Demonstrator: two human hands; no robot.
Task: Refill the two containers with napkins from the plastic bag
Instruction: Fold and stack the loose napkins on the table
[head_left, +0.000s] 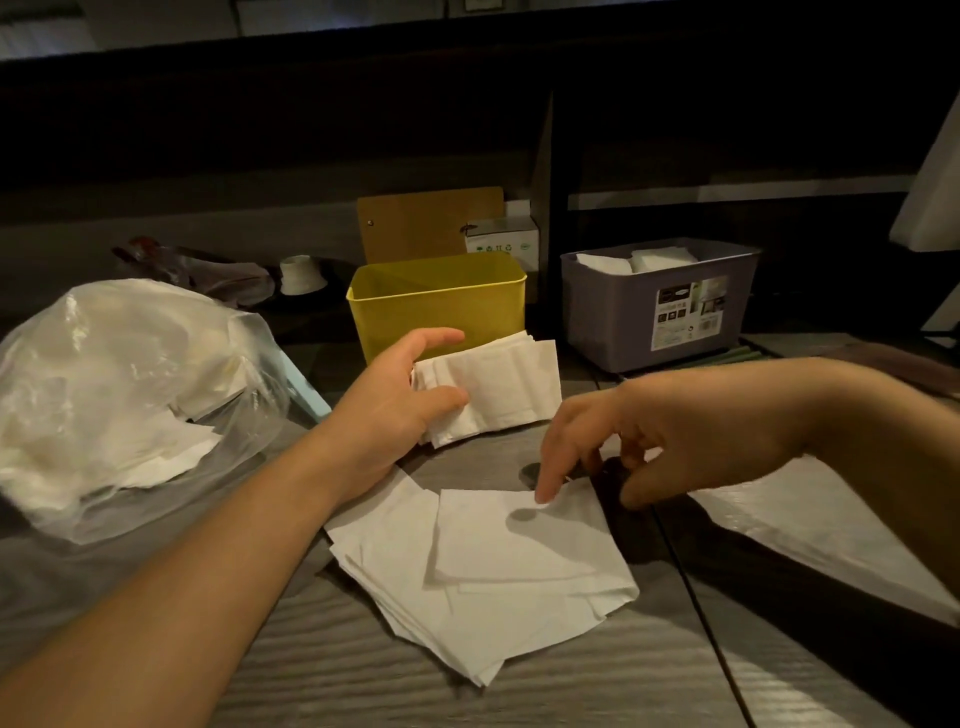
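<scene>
White napkin stack (488, 387) pinched by left hand (400, 410); right hand (639, 441) fingertips spread, touching loose napkins (483, 577). Risk: stack fans, misses yellow container (436, 306).

the scene is dim, the background almost black. light from above whitens the loose white paper napkins (483, 566) and glares on the crinkled clear plastic bag (119, 384). wide-angle bending curves the edges; the right hand (634, 441) is motion-blurred.

Left hand (395, 402) grips napkin stack (498, 389); right hand (649, 441) touches loose napkins (483, 571).
</scene>
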